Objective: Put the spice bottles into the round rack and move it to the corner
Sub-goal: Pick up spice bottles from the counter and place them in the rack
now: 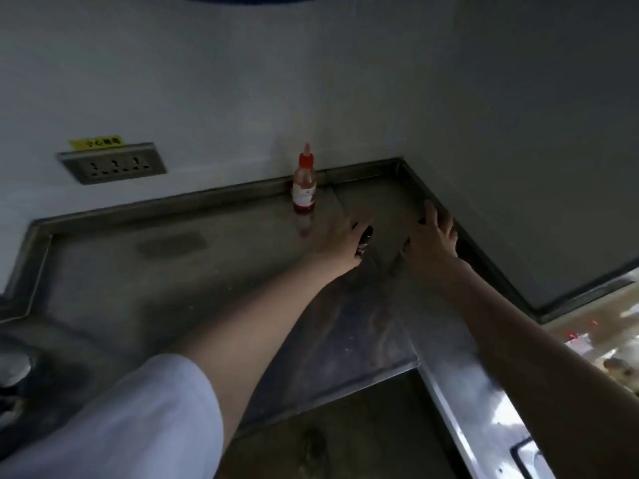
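Observation:
A red sauce bottle (304,184) with a red nozzle cap and a white label stands upright on the steel counter (207,271), against the back wall. My left hand (340,245) reaches toward the counter's corner and grips a small dark bottle (364,240), which shows between its fingers. My right hand (434,236) is further right, close to the side wall's ledge, fingers spread. Small dark bits show under its palm, but what they are is unclear. No round rack can be made out in this dim, blurred view.
A raised steel lip (484,250) runs along both walls and meets at the corner (401,162). A wall socket strip (112,164) sits at the left. A dark round fixture (14,368) lies at the far left edge. Below the counter's front edge the floor shows.

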A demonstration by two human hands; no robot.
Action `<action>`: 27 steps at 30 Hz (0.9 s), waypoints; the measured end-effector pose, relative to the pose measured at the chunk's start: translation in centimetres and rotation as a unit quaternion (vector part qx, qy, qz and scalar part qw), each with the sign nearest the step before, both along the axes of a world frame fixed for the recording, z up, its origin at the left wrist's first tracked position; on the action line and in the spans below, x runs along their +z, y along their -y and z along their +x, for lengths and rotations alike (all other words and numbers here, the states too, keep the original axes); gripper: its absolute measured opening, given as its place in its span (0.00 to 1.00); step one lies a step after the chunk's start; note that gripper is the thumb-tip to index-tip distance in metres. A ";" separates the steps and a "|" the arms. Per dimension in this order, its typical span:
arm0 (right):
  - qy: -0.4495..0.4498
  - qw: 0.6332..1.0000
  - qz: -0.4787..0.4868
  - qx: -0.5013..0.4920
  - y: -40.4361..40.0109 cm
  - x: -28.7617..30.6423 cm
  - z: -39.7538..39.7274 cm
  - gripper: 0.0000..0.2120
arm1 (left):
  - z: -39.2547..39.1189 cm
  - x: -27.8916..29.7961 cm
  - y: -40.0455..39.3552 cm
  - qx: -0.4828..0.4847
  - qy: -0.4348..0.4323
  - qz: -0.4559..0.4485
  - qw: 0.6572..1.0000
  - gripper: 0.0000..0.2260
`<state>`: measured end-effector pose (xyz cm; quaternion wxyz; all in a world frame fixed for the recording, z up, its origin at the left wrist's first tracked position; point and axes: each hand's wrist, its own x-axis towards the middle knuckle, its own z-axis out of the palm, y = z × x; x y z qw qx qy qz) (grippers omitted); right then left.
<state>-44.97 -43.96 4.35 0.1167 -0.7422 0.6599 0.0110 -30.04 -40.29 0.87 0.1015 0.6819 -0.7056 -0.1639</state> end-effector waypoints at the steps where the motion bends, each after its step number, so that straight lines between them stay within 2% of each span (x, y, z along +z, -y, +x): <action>1: 0.004 1.000 0.014 -0.014 1.0 -0.4 -0.6 0.25 | -0.8 -0.1 0.7 -0.001 0.007 0.010 1.000 0.35; 5: 0.013 0.998 0.061 0.001 4.1 -3.4 -2.2 0.26 | -2.5 -1.0 2.5 -0.010 0.051 0.047 0.998 0.31; 7: 0.006 0.998 0.060 0.032 4.8 -4.7 -2.4 0.25 | -2.6 -1.6 2.8 0.008 0.048 0.049 0.998 0.26; 10: 0.014 0.998 0.051 0.017 4.9 -5.5 -2.0 0.23 | -2.4 -2.4 2.1 0.046 0.051 0.060 0.996 0.18; 13: 0.031 0.997 0.068 -0.014 4.5 -6.1 -1.7 0.25 | -2.0 -3.2 0.8 0.066 0.016 0.088 0.994 0.21; 15: 0.011 0.998 0.060 0.006 4.1 -6.0 -0.7 0.22 | -1.5 -3.1 0.0 0.067 -0.004 0.089 0.994 0.21; 18: 0.094 0.993 0.029 0.060 2.6 -4.1 3.1 0.13 | 0.4 -1.5 -1.5 0.098 -0.093 0.103 0.985 0.15; 20: 0.128 0.985 0.033 0.109 1.0 -2.3 7.3 0.12 | 2.5 0.1 -3.4 0.116 -0.143 0.116 0.976 0.13; 27: 0.197 0.924 0.105 0.311 -7.9 1.7 23.9 0.18 | 17.9 5.9 -16.4 0.244 -0.126 0.088 0.958 0.16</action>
